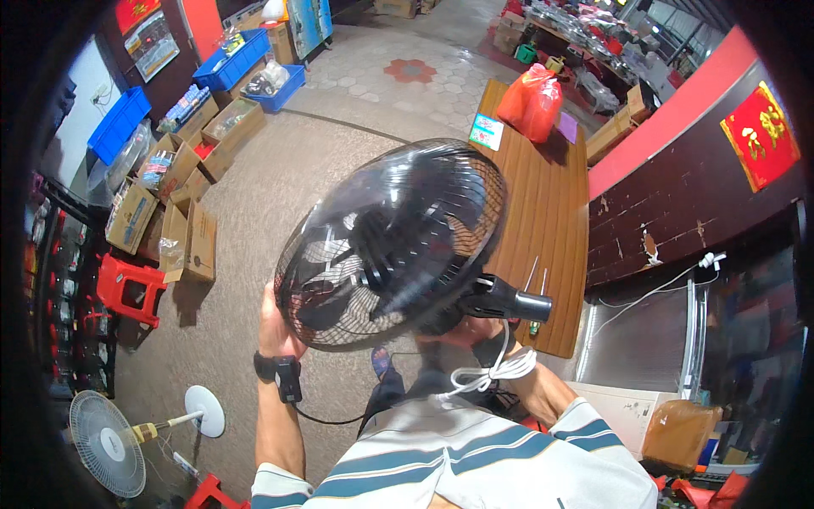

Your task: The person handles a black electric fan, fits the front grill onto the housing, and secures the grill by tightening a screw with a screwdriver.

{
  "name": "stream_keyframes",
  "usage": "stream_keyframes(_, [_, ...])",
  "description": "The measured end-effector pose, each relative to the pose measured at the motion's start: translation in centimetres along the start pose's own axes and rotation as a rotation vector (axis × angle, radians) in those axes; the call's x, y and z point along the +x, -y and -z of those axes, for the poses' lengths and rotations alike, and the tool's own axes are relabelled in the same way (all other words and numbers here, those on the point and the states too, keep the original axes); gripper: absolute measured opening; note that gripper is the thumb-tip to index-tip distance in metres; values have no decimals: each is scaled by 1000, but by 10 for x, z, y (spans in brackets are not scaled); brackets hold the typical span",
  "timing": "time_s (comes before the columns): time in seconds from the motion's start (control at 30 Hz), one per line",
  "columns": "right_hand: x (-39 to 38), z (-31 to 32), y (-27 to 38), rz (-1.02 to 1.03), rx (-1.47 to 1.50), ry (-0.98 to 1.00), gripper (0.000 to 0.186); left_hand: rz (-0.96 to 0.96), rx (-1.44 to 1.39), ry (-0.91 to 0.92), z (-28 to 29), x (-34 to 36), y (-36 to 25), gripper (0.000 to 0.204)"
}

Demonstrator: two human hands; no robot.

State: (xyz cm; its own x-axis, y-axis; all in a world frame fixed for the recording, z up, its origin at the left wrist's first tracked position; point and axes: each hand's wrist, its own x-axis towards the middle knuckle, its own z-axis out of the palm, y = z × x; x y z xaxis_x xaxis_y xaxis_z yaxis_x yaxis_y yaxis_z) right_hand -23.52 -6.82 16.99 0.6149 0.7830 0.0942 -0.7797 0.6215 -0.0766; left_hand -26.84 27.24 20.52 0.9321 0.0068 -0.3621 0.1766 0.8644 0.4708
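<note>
A black fan head with a wire cage is held up in front of my body, tilted, with a black neck tube pointing right. My left hand grips the lower left rim of the cage, its fingers partly behind it. My right hand is under the motor housing at the fan's lower right, mostly hidden by it. A bundled white cord hangs over my right wrist. Screwdrivers lie on the wooden table beside the fan.
A red plastic bag sits on the table's far end. Cardboard boxes, blue crates and a red stool stand at left. A white standing fan is at lower left. A dark wall runs along the right.
</note>
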Motion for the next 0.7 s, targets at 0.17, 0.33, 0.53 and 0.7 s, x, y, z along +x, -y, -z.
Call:
stream_keyframes(0.17, [-28,37,7,172,-649,-414,68,106,46,57,26,11,7,43])
stream_keyframes(0.33, [-29,-5,16,112,-296,-684,69,59,-1,105,64,20,33,38])
stream_keyframes(0.53, [-46,-22,17,90,-380,-677,64,119,-98,-18,40,29,65,38])
stream_keyframes(0.7, [-55,-42,11,127,-521,-638,75,156,-146,82,50,30,85,39])
